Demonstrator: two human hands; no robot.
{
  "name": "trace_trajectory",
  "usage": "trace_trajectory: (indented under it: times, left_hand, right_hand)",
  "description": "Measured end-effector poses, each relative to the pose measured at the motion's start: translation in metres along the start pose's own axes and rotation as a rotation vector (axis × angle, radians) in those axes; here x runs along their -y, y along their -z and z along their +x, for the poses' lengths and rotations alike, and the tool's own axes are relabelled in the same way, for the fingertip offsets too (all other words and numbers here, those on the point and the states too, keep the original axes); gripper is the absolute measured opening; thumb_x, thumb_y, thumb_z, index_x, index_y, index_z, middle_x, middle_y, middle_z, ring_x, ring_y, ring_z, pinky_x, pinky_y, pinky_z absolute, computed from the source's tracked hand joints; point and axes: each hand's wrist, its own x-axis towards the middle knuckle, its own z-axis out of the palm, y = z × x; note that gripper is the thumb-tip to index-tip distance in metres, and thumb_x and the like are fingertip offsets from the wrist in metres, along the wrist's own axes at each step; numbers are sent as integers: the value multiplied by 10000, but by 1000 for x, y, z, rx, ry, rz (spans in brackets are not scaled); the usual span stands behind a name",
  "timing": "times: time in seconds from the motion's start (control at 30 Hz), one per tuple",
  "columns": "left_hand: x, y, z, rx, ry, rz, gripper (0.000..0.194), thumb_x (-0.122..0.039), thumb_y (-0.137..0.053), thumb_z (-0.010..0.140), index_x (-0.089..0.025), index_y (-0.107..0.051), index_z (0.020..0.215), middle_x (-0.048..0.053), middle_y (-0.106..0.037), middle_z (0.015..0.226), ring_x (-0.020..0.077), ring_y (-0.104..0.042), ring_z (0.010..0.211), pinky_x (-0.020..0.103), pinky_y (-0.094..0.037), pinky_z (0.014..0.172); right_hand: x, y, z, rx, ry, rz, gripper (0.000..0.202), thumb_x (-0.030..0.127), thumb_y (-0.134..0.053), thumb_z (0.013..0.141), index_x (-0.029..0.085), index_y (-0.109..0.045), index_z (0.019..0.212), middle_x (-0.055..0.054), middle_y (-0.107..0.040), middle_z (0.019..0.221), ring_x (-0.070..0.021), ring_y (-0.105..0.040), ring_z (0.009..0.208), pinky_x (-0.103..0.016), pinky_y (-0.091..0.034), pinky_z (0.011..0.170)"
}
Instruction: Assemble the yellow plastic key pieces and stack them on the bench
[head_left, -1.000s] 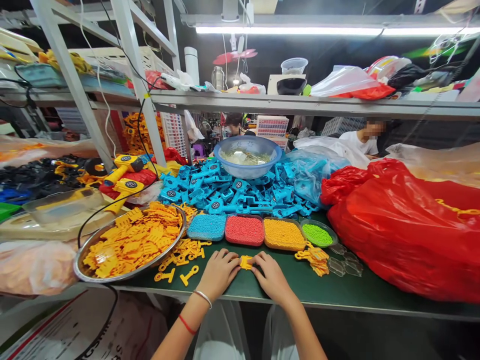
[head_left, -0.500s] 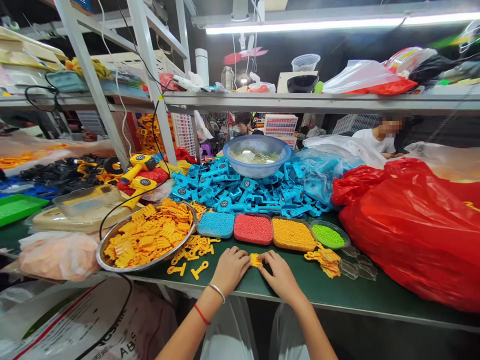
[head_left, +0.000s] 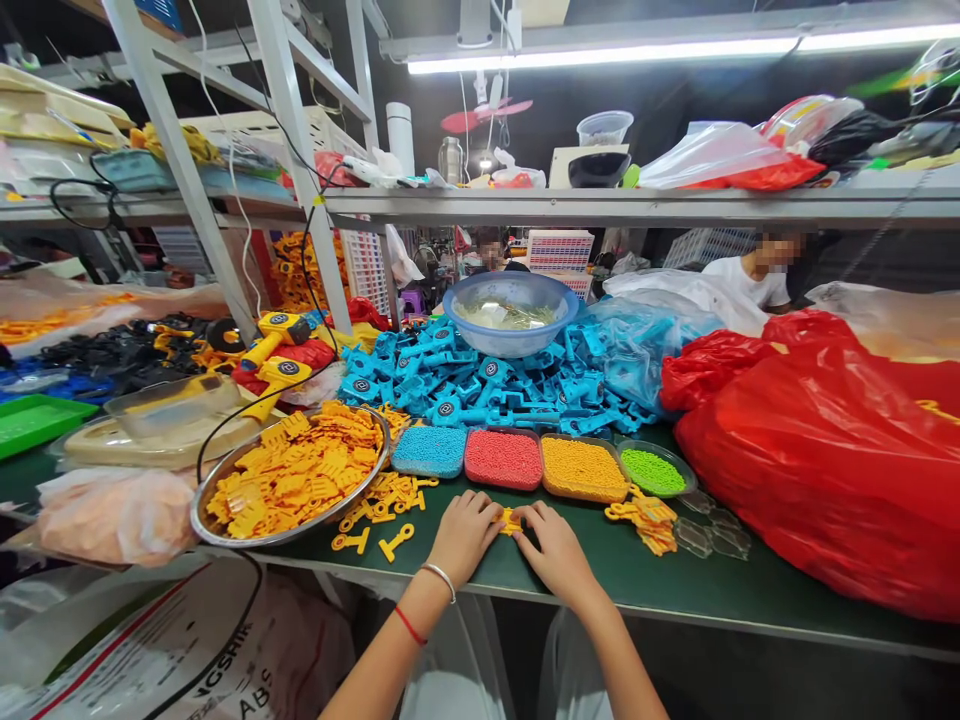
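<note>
Though barely anything's moved in the last second, the right hand (head_left: 559,550) looks a bit more curled now and covers more of the small yellow plastic piece (head_left: 511,521). That's at the green bench (head_left: 652,585), between both hands, near the red beads (head_left: 504,458). The left hand (head_left: 466,530) pinches one side, right finger and thumb sit narrow on the other, so I'd call it the same handling, no fresh reach.

Factory workshop: green workbench (head_left: 585,560) bears heaped blue plastic parts (head_left: 487,390), metal bowl (head_left: 201,521) of yellow pieces (head_left: 300,465), tubs (head_left: 585,494) of coloured pellets (head_left: 581,465); metal shelving (head_left: 570,203) stands above, tube light (head_left: 600,54) overhead, stacked crates (head_left: 559,250) behind.
</note>
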Motion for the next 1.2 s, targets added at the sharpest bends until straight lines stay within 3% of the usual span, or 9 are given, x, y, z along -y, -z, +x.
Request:
trace_trajectory:
  times: [0.33, 0.53, 0.67, 0.83, 0.93, 1.03, 1.2]
  left_hand:
    - [-9, 5, -17, 13, -21, 42, 152, -235, -437, 887, -217, -580, 936, 23, -579, 924, 187, -479, 834, 333, -358, 695]
    - [-16, 6, -26, -24, 33, -22, 149, -302, -493, 853, -232, -569, 960, 28, -566, 973, 208, -467, 887, 351, -364, 722]
    - [-15, 6, -27, -14, 75, -66, 129, -292, -524, 829, -233, -581, 929, 30, -559, 963, 212, -463, 889, 356, -365, 729]
    - [-13, 4, -27, -43, 188, -166, 145, -324, -575, 796, -246, -607, 913, 23, -558, 929, 208, -467, 874, 361, -371, 730]
    - [-12, 1, -27, -41, 237, -202, 140, -308, -590, 781, -246, -617, 903, 24, -564, 939, 211, -469, 881, 370, -379, 748]
    - [-11, -1, -27, -24, 264, -213, 140, -276, -588, 771, -227, -624, 897, 37, -577, 961, 225, -469, 892, 385, -387, 760]
    - [-13, -2, -28, -19, 288, -215, 166, -251, -558, 775, -206, -621, 921, 58, -586, 980, 241, -461, 899, 404, -394, 767]
  right_hand:
    - [0, 2, 0, 13, -26, 43, 192, 162, -403, 802, 228, -564, 882, -23, -575, 906, -180, -522, 882, -295, -375, 765]
    - [10, 6, 4, -40, 13, 178, 185, 231, -401, 843, 212, -569, 770, -18, -590, 796, -167, -544, 780, -276, -396, 694]
    - [40, 12, 45, -89, 157, 13, 221, 230, -390, 885, 206, -610, 886, -28, -627, 879, -151, -529, 856, -257, -385, 757]
    - [79, 3, 129, 73, 198, -272, 207, 238, -472, 867, 208, -676, 885, -78, -627, 962, -232, -475, 1010, -347, -363, 817]
    - [91, -13, 163, 180, 158, -372, 147, 277, -588, 805, 159, -665, 848, -94, -625, 961, -252, -490, 1031, -399, -382, 843]
    - [96, -28, 174, 260, 114, -458, 230, 338, -575, 817, 149, -605, 946, -59, -599, 1028, -201, -537, 988, -414, -422, 856]
    - [94, -39, 169, 280, 74, -525, 236, 329, -518, 859, 159, -573, 1014, -57, -579, 1079, -180, -554, 972, -402, -449, 847]
